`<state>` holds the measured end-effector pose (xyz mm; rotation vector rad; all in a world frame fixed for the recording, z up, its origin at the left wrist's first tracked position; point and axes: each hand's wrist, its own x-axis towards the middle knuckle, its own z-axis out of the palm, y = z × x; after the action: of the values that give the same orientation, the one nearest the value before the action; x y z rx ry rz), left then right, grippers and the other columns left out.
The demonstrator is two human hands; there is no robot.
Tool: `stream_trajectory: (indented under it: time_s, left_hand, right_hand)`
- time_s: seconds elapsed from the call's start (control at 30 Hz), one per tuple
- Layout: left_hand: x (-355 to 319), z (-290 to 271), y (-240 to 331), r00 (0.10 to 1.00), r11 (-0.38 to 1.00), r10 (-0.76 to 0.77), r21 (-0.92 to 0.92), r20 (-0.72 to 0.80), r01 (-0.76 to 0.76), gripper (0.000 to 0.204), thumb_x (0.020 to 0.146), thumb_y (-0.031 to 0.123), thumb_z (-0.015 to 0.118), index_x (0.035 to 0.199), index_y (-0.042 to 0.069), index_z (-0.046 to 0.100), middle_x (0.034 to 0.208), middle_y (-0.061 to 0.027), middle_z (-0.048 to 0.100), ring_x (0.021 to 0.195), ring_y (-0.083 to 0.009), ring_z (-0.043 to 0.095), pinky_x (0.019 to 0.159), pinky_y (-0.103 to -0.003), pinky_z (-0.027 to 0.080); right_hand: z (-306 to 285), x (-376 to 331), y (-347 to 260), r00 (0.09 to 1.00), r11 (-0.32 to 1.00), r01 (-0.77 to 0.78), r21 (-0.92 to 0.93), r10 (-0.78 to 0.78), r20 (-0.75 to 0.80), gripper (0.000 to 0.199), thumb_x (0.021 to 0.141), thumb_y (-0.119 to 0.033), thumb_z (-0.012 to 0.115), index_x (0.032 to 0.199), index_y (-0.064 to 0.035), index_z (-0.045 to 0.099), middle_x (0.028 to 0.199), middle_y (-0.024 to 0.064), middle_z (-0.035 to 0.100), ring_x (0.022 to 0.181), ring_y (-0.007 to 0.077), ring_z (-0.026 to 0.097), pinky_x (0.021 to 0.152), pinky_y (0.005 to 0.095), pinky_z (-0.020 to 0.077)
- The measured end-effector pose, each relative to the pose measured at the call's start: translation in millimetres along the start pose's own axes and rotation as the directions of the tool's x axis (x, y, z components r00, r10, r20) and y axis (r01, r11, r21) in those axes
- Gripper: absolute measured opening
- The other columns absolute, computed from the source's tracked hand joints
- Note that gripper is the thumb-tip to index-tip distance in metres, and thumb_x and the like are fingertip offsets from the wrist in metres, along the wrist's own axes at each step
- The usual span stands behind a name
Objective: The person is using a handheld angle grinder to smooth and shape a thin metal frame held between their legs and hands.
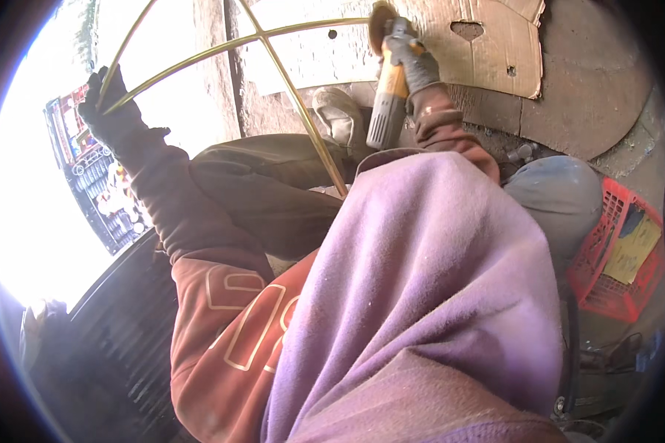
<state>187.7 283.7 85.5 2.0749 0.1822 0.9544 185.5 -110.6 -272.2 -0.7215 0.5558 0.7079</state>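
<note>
My left hand, in a dark glove, is closed round the left end of a brass-coloured metal tube frame. Its curved bars cross at the top middle, and one bar runs down between my legs. In a grey glove, my right hand grips an angle grinder with a yellow and grey body. The grinder's round disc is at the right end of a curved bar; whether it touches the metal I cannot tell.
A pale cardboard sheet with holes lies ahead, overlapping a brown rounded board. To the right stands a red plastic crate holding a yellowish packet. My shoe is just below the bars. A purple cloth covers much of the lower view.
</note>
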Motion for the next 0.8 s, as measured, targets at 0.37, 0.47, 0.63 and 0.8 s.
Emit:
stream_trajectory:
  time_s: [0.37,0.47,0.63,0.8]
  left_hand:
    - [18.1,-2.9,-1.2,0.999,0.927,-0.035,-0.371,0.037,0.046,0.044,0.091,0.029,0.064,0.101,-0.014,0.063,0.109,-0.0258,0.064,0.114,-0.0481,0.06,0.115,-0.065,0.042]
    - [19.5,8.2,6.1,0.991,0.866,-0.137,-0.485,-0.002,0.119,0.043,0.091,0.03,0.064,0.103,-0.011,0.064,0.11,-0.0239,0.065,0.115,-0.0471,0.059,0.116,-0.063,0.041]
    - [46.8,-28.8,-16.2,0.992,0.989,0.097,-0.117,0.078,-0.088,0.042,0.09,0.03,0.066,0.108,-0.008,0.064,0.112,-0.0177,0.065,0.118,-0.0445,0.058,0.119,-0.062,0.037]
    - [13.4,24.8,38.6,0.966,0.68,-0.195,-0.687,0.168,0.257,0.033,0.095,0.031,0.064,0.101,-0.001,0.066,0.104,-0.0101,0.064,0.112,-0.0329,0.061,0.109,-0.051,0.048]
  right_hand:
    - [51.8,-57.4,-15.4,0.983,0.932,0.175,-0.317,-0.15,0.104,0.034,0.078,-0.035,0.084,0.091,-0.0067,0.073,0.078,0.0055,0.071,0.065,0.0155,0.067,0.061,0.0311,0.0561]
    - [8.5,-22.9,-13.4,0.991,0.991,0.136,-0.011,-0.136,0.015,0.039,0.078,-0.036,0.084,0.094,-0.0033,0.07,0.079,0.0102,0.071,0.062,0.0201,0.069,0.057,0.0328,0.0597]
    - [76.7,-60.6,-7.6,0.919,0.894,0.347,-0.283,-0.264,0.294,0.03,0.083,-0.033,0.081,0.09,-0.0058,0.073,0.076,0.0063,0.07,0.064,0.0174,0.067,0.061,0.0301,0.0561]
    - [66.6,-72.1,-23.0,0.936,0.842,0.326,-0.43,-0.224,0.272,0.027,0.082,-0.035,0.081,0.085,-0.0087,0.072,0.074,0.004,0.068,0.067,0.0138,0.065,0.064,0.0298,0.0542]
